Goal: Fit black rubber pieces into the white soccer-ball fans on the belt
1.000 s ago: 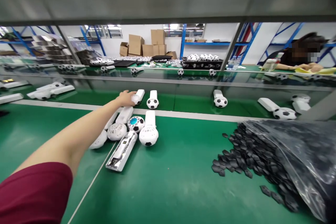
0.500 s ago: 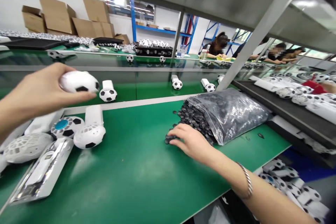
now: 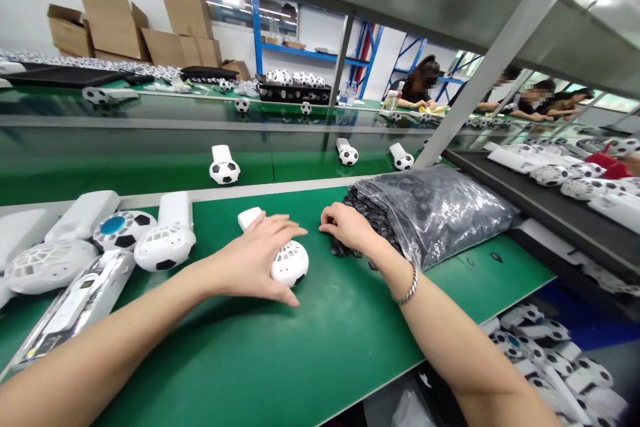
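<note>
A white handheld fan with a football-patterned round head (image 3: 291, 264) lies on the green work surface. Over it is my left hand (image 3: 250, 257), fingers spread and thumb stretched out, the fan's head showing between them. My right hand (image 3: 347, 225) has its fingertips pinched together at the edge of a heap of small black pieces (image 3: 383, 223). Whatever is between those fingertips is hidden. The heap spills from a clear plastic bag (image 3: 445, 213) lying on its side.
More football fans (image 3: 165, 247) crowd the left side, near an opened white housing (image 3: 83, 300). Beyond a pale ledge, several fans (image 3: 225, 167) lie on a green belt. A slanted metal post (image 3: 480, 87) and a black tray of fans (image 3: 545, 203) stand at right. Co-workers (image 3: 420, 83) sit farther back.
My left hand has come right and down, bringing the fan from the air onto the work surface, and its fingers have spread. My right hand has shifted slightly up beside the black pieces.
</note>
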Action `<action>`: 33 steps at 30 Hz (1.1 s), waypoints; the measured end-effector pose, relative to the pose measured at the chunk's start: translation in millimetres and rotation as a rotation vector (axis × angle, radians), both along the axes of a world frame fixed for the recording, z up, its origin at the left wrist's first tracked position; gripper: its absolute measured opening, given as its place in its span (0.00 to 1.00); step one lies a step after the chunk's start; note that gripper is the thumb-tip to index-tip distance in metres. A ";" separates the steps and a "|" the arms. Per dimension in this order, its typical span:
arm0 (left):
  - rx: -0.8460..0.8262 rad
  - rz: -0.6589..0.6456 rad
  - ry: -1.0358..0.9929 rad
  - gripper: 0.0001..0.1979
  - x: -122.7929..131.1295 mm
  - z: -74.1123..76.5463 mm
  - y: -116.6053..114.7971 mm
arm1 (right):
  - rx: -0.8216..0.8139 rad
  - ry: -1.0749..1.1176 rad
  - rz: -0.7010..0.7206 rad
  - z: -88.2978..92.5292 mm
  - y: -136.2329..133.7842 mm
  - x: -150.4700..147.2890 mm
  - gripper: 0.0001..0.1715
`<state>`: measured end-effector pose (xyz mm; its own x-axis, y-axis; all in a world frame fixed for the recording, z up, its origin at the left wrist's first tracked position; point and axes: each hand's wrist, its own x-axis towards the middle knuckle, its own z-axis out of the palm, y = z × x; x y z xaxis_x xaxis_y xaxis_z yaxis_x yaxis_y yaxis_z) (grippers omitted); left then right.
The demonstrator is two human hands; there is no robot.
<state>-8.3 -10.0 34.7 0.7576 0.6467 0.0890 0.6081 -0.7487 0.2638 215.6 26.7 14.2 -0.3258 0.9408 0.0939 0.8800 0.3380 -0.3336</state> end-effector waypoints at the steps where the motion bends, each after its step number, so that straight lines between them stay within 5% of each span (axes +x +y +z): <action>1: -0.036 -0.020 0.004 0.44 -2.7 -1.2 5.5 | 0.022 0.028 0.025 -0.1 -0.3 -1.8 0.04; 6: 0.034 0.305 0.035 0.38 -8.6 -12.3 25.3 | 0.012 0.195 0.299 -6.5 -17.8 -17.8 0.12; 9: 0.043 0.458 0.038 0.39 -12.3 -13.6 32.4 | -0.096 0.221 0.279 -12.7 -31.4 -30.0 0.14; 13: -0.101 0.425 0.027 0.37 -13.7 -8.3 35.1 | -0.145 0.210 0.169 -14.8 -38.0 -41.7 0.08; 17: 0.011 0.415 0.060 0.34 -2.9 -9.6 33.0 | -0.171 0.199 0.131 -11.0 -35.7 -37.9 0.06; 26: -0.066 0.354 0.057 0.38 8.2 -11.8 19.0 | -0.063 0.336 0.272 6.4 -35.8 -14.4 0.02; 33: -0.115 0.349 0.033 0.39 5.7 -14.0 17.8 | 0.094 0.367 0.310 11.1 -42.5 -19.7 0.10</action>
